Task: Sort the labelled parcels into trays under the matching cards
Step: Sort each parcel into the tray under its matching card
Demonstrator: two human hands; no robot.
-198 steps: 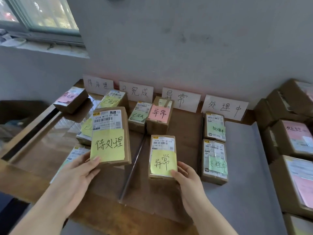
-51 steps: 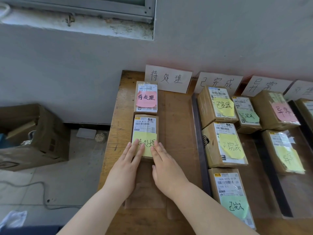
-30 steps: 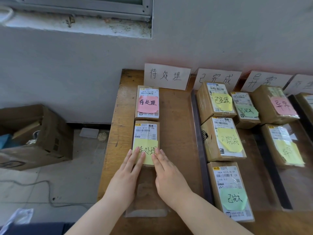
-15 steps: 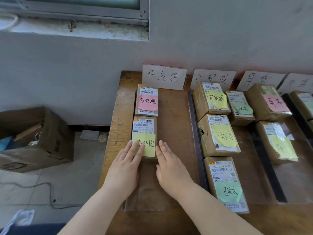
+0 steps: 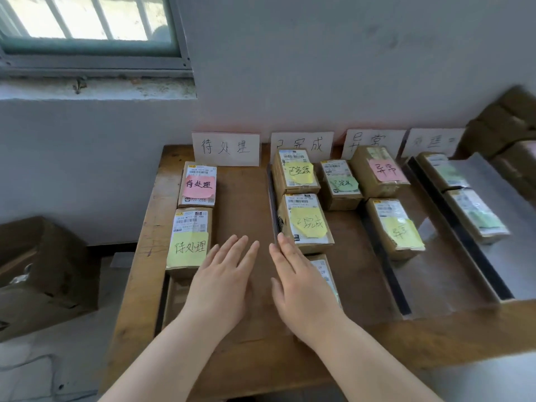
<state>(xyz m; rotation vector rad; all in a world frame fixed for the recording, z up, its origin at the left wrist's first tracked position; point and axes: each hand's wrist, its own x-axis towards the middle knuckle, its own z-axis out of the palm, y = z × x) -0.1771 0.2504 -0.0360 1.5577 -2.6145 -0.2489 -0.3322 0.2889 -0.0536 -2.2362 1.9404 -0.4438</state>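
A brown parcel with a yellow note [image 5: 190,242] lies in the leftmost clear tray [image 5: 240,204], behind it a parcel with a pink note [image 5: 198,184], both under the first white card [image 5: 226,148]. My left hand [image 5: 222,282] hovers flat with straight fingers just right of the yellow-note parcel, holding nothing. My right hand [image 5: 300,285] is flat beside it, over the tray divider and partly covering a parcel [image 5: 323,271] in the second tray. Parcels with yellow notes [image 5: 307,223] and a green note [image 5: 340,184] fill that tray under the second card [image 5: 301,143].
Further trays to the right hold parcels with pink [image 5: 380,171] and yellow notes [image 5: 397,229] and green ones [image 5: 475,216]. Stacked brown boxes [image 5: 510,140] stand at the far right. An open carton [image 5: 40,274] sits on the floor to the left. The wall is close behind the cards.
Both hands have come off the yellow-note parcel and shifted right; the parcel stays in the leftmost tray. The view has swung right and up.
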